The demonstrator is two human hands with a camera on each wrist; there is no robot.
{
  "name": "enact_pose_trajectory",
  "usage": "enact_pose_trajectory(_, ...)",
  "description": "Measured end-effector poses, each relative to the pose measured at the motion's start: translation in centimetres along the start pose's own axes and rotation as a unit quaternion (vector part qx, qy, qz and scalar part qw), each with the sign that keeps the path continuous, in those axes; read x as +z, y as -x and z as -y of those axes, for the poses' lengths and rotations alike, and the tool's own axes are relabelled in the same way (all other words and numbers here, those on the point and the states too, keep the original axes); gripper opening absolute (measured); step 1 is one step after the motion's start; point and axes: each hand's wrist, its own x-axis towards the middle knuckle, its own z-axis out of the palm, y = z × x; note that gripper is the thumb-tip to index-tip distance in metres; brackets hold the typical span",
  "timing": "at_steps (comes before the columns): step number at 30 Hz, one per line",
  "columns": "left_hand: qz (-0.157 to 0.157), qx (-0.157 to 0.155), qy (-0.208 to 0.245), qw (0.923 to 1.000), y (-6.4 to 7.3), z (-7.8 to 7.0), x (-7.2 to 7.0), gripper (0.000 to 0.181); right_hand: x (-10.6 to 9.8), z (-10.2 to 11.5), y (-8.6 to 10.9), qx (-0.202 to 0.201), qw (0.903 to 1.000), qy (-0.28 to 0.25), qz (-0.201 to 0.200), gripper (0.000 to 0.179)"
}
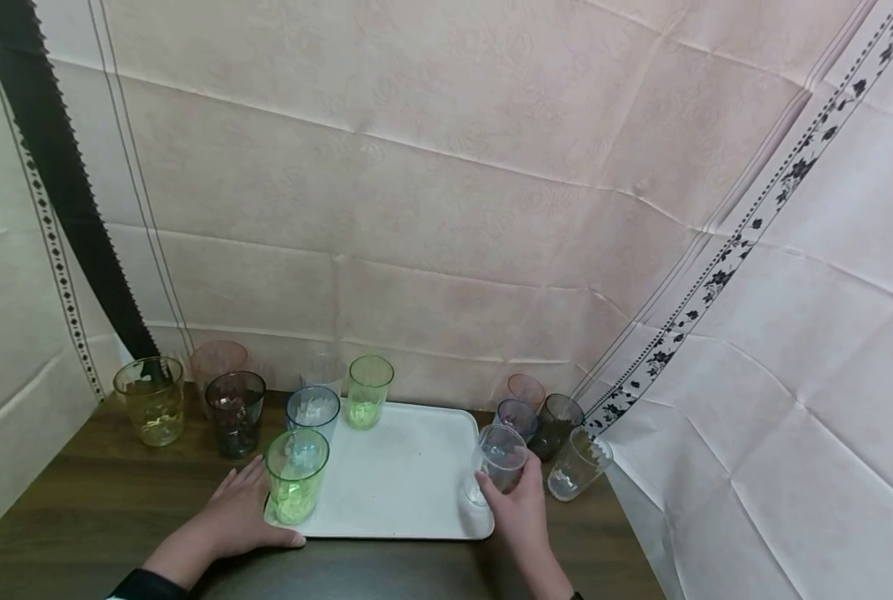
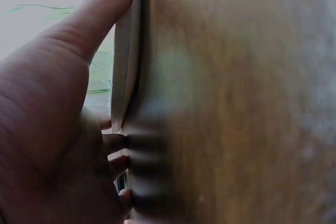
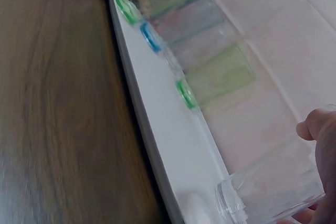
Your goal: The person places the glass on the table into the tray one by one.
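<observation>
My right hand (image 1: 520, 504) grips a clear glass (image 1: 502, 460) at the right end of the white tray (image 1: 409, 483). In the right wrist view, thumb and fingers lie on either side of this glass (image 3: 278, 184), its base close over the tray. At the tray's front left corner rests my left hand (image 1: 240, 512), thumb along the front edge and fingers beside the left side. In the left wrist view, the thumb (image 2: 100, 17) touches the tray rim. Beside that hand stands a green glass (image 1: 296, 479), with a blue-rimmed glass (image 1: 315, 410) and another green glass (image 1: 370, 396) behind it.
On the wooden table (image 1: 64, 492) at left stand a yellow glass (image 1: 152, 408), a pink glass (image 1: 217, 358) and a dark glass (image 1: 236, 417). Right of the tray are a purple glass (image 1: 516, 414), another dark glass (image 1: 557, 425) and a second clear glass (image 1: 577, 467). A cloth backdrop (image 1: 416, 208) rises behind.
</observation>
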Motion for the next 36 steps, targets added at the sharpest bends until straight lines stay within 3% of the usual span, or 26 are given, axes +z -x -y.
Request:
enact_pose_trajectory(9,0.001,-0.005,-0.001,1.0,0.1,-0.3,-0.1,0.142,3.2,1.7,0.1,-0.031,0.9987,-0.029,0.03,0.077)
enact_pose_trajectory(25,-0.004,-0.002,-0.003,1.0,0.2,-0.1,-0.1,0.141,9.8,5.2,-0.1,-0.017,0.9924,-0.031,0.118,0.078)
enact_pose_trajectory(36,-0.005,-0.003,-0.001,1.0,0.2,-0.4,-0.2,0.142,13.7,7.3,-0.5,-0.022,0.9886,-0.04,0.143,0.074)
